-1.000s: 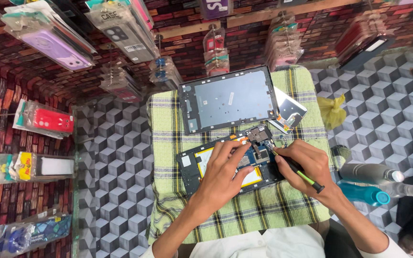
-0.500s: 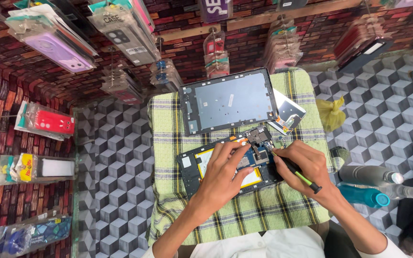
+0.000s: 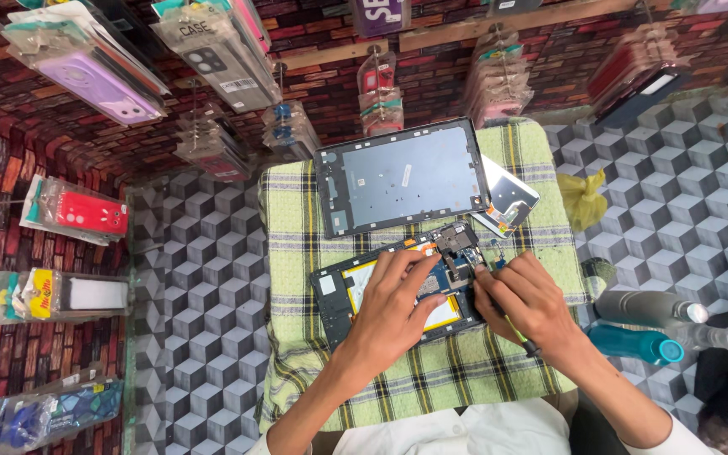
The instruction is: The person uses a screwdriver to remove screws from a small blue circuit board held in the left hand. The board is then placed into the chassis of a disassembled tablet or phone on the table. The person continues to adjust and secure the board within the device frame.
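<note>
Opened tablet (image 3: 398, 291) — lies back-off on the green checked cloth (image 3: 431, 379) that covers the small table, near its middle; yellow battery and dark circuit parts exposed.

Left hand (image 3: 398, 307) — spread flat over the tablet's middle, fingertips (image 3: 419, 259) pressing on the battery and board; grip open, nothing held.

Right hand (image 3: 528, 303) — at the tablet's right end, grip closed around a slim green-handled tool (image 3: 520, 333); its tip is hidden at the board under the fingers.

Small metal cover plate (image 3: 455, 238), dark, tilted up at the tablet's upper right corner.

Tablet back cover (image 3: 402, 177), grey, lying flat on the cloth just beyond the tablet.

Small phone part (image 3: 507, 202), pale, beside the back cover's right edge.

Yellow bag (image 3: 583, 198), crumpled, just off the cloth's right side.

Bottles: one grey (image 3: 646, 307), one teal (image 3: 634, 344), lying to the right.

Packaged phone cases (image 3: 86, 63) hang along the brick-patterned wall.
</note>
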